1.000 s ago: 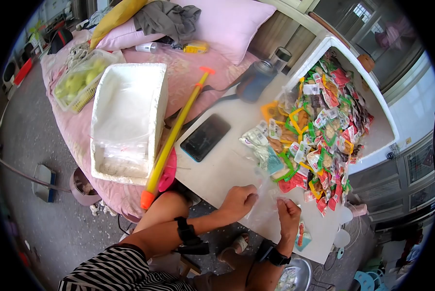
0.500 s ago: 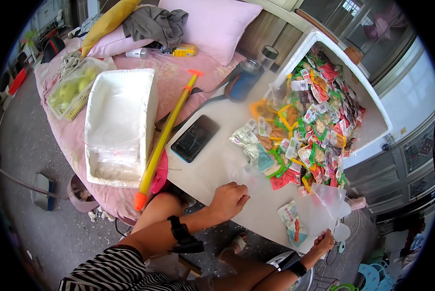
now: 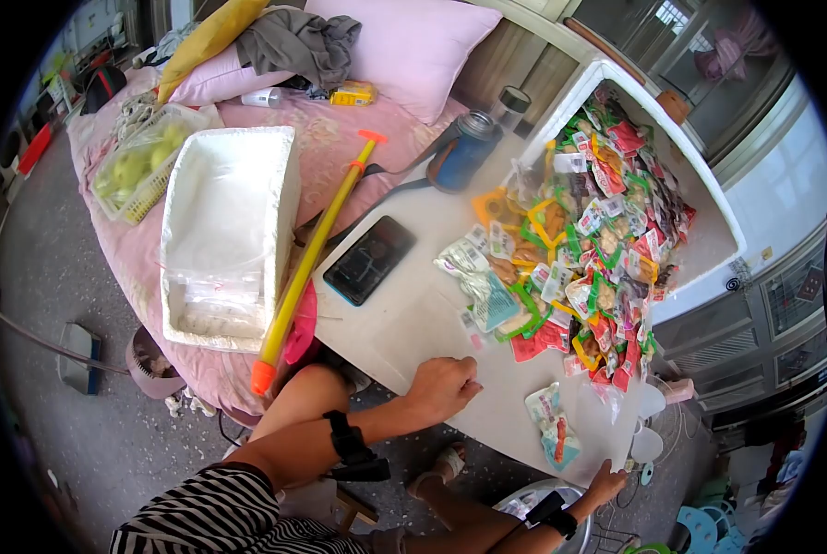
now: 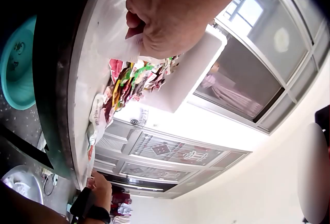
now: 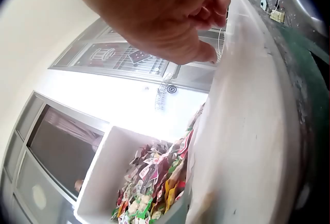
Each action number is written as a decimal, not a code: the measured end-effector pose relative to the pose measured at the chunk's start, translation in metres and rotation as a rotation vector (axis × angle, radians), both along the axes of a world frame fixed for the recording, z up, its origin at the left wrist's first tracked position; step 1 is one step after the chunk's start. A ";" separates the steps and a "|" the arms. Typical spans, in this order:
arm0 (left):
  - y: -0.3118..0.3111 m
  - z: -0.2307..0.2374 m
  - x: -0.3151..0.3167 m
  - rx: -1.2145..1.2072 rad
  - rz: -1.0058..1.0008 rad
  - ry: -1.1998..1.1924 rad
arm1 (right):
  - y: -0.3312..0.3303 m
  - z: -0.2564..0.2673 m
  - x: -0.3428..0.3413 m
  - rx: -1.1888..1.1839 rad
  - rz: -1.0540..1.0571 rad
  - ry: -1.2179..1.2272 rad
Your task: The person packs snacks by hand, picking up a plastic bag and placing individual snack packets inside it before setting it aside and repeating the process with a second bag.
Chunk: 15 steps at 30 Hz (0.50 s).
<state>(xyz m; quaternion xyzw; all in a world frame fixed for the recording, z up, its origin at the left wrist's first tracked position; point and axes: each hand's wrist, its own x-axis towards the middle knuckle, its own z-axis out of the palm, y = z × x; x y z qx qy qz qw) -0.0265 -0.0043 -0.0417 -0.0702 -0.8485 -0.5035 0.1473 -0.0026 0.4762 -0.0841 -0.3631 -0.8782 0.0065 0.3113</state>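
In the head view my left hand (image 3: 443, 388) is over the table's near edge with its fingers curled. Clear plastic film (image 4: 121, 44) shows at its fingertips in the left wrist view, pinched there. My right hand (image 3: 607, 482) is at the table's near right corner, thumb apart from loosely bent fingers and nothing between them. Close to it lies a white and teal snack packet (image 3: 554, 427). Beyond stands a heap of small sealed snack packs (image 3: 607, 240), spilling from a tipped white foam box (image 3: 723, 198). A clear plastic piece (image 3: 609, 397) lies by the heap's near end.
A phone (image 3: 369, 260) and a blue bottle (image 3: 466, 152) with a strap are on the table (image 3: 386, 332). Left of it, a white foam box (image 3: 229, 185) holding clear bags and a yellow tube (image 3: 317, 263) rest on a pink-covered bed. A metal basin (image 3: 524, 499) stands below.
The hands have moved apart; the right hand went to the table's right corner and let go of a clear plastic piece, which dropped near the heap. The left hand stayed near the front edge.
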 end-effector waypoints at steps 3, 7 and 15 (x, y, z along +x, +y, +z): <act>0.002 0.000 0.001 0.002 -0.023 -0.049 | -0.056 0.043 -0.004 0.061 0.034 0.077; 0.002 0.001 0.002 0.054 -0.053 -0.082 | -0.122 0.061 -0.032 -0.193 0.330 0.312; 0.004 0.002 0.004 0.182 -0.027 -0.120 | -0.282 0.081 -0.054 -1.026 0.980 0.096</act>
